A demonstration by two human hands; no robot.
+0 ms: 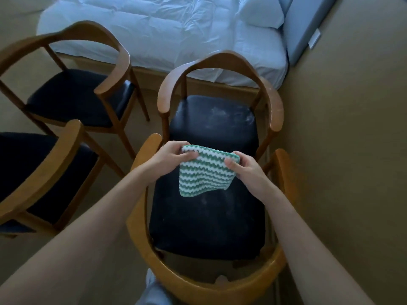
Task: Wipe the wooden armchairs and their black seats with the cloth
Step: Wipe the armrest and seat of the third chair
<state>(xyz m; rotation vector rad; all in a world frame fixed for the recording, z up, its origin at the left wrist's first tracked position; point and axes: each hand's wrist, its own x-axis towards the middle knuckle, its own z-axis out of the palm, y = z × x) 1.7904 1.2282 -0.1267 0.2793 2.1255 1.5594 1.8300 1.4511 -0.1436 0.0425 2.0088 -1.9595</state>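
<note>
Both my hands hold a green-and-white striped cloth (204,170) by its top corners, above the black seat (207,225) of the nearest wooden armchair (198,285). My left hand (171,155) pinches the left corner and my right hand (246,170) grips the right one; the cloth hangs down between them. That seat shows pale dusty smears. A second armchair (220,62) faces it just beyond, its black seat (213,124) also smeared white. Two more armchairs stand at the left, one far (66,38) and one near (48,159).
A bed with white bedding (154,29) and a pillow (259,12) lies behind the chairs. A beige wall (352,150) runs close along the right side. Beige floor (141,93) shows between the chairs. My knee (152,289) is at the bottom edge.
</note>
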